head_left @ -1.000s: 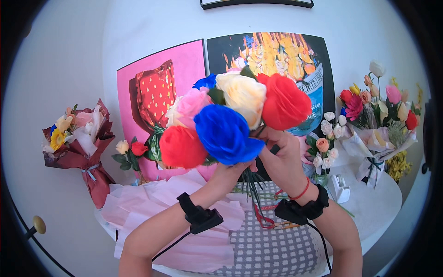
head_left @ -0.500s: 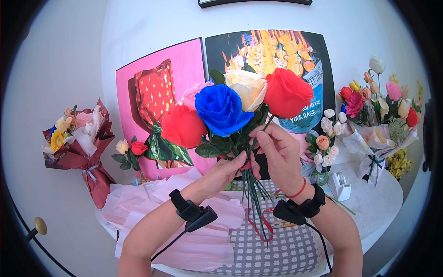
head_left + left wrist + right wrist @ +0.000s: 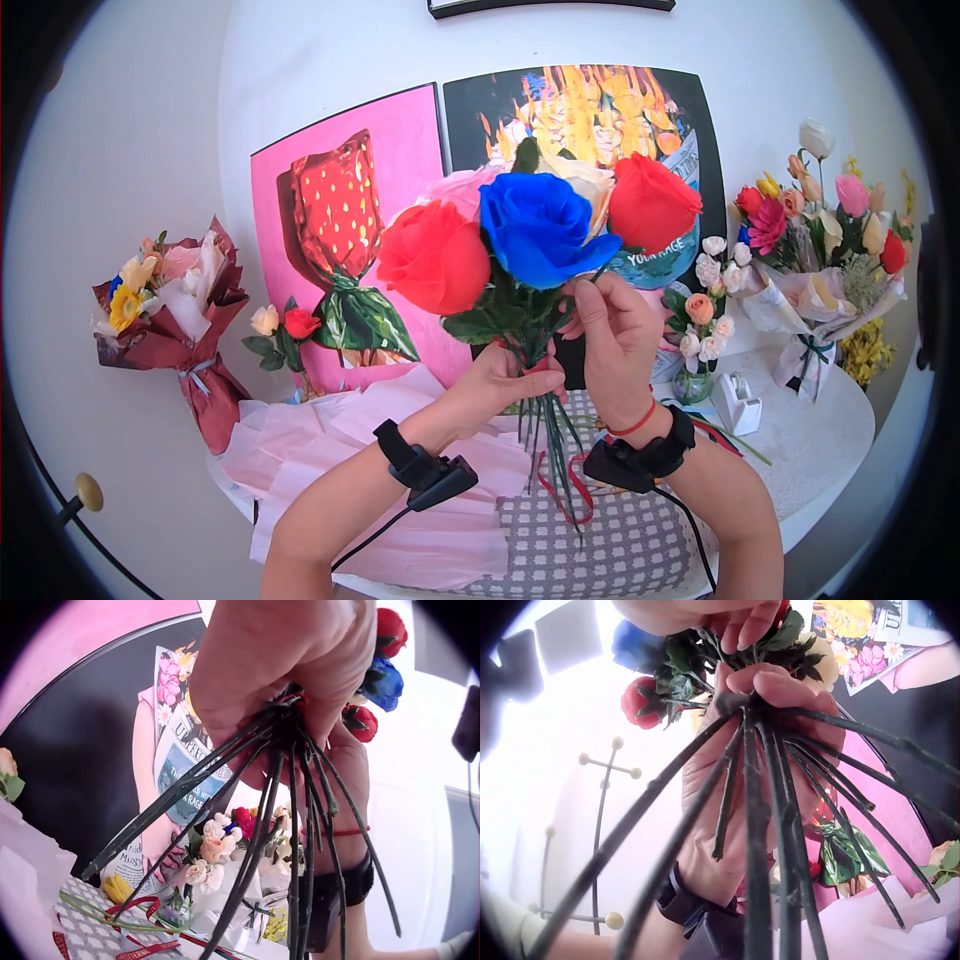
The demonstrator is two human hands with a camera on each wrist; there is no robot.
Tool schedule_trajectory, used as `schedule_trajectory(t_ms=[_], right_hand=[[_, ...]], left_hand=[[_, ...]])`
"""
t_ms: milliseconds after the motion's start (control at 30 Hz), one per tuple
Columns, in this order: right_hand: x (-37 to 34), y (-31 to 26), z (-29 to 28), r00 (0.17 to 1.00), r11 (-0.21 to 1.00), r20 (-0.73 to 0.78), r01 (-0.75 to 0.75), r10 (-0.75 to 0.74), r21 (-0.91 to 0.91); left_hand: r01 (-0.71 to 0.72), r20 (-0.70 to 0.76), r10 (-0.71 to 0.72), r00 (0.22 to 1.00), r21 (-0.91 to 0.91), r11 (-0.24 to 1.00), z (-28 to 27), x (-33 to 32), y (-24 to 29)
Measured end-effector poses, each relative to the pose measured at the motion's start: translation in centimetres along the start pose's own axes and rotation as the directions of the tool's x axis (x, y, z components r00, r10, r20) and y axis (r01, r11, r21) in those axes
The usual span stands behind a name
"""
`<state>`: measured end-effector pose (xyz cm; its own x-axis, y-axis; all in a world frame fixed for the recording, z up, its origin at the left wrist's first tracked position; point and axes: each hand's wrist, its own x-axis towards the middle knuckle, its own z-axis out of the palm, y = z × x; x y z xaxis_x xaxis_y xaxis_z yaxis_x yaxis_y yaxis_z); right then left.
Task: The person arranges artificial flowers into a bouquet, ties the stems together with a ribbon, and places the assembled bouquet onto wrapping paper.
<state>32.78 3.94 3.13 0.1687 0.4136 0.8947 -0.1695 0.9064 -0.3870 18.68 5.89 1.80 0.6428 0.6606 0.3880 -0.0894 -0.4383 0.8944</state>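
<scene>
A bunch of artificial roses stands upright before me: a blue rose (image 3: pixel 540 225) in front, a red rose (image 3: pixel 435 258) on the left, another red rose (image 3: pixel 655 203) on the right. A cream rose (image 3: pixel 590 183) and a pink rose (image 3: pixel 465 190) show behind. My left hand (image 3: pixel 500 382) grips the gathered stems (image 3: pixel 756 825) where they cross; below it their dark green ends fan out. Just above, my right hand (image 3: pixel 618 335) has thumb and fingers curled at a stem under the blue rose, among the leaves (image 3: pixel 682 656); petals partly hide these fingertips in the head view.
Pink wrapping paper (image 3: pixel 370 480) covers the table's left side, beside a grey checked cloth (image 3: pixel 600 540). Red ribbon (image 3: pixel 560 500) lies below the stems. A white tape dispenser (image 3: pixel 740 403) stands right. Wrapped bouquets (image 3: pixel 205 320) flank the table, with pictures (image 3: pixel 275 200) behind.
The bouquet has tipped from facing me to upright, showing its stems, then shifted slightly right. My right fingers have moved from beneath the right red rose to below the blue one.
</scene>
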Motion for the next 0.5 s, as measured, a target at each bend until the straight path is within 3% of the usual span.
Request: schedule_trajectory(t_ms=[133,267,433,500], right_hand=[[-0.1,0.0,0.0,0.999,1.0,-0.05,0.002,-0.002,-0.001],[0.0,0.4,-0.1,0.993,0.998,-0.114,-0.008,0.015,0.064],[0.1,0.7,-0.6,0.995,0.995,-0.1,-0.008,0.018,0.098],[0.3,0.5,-0.9,0.998,0.994,0.002,-0.059,0.059,0.093]], left_hand=[[-0.06,0.022,0.065,0.998,-0.185,0.981,0.4,0.2,-1.0],[-0.101,0.023,0.108,0.994,-0.222,0.97,0.7,0.2,-1.3],[-0.121,0.017,0.13,0.991,-0.259,0.958,1.7,0.1,-0.6],[-0.128,0.027,0.14,0.99,-0.252,0.959,1.5,0.2,-1.1]])
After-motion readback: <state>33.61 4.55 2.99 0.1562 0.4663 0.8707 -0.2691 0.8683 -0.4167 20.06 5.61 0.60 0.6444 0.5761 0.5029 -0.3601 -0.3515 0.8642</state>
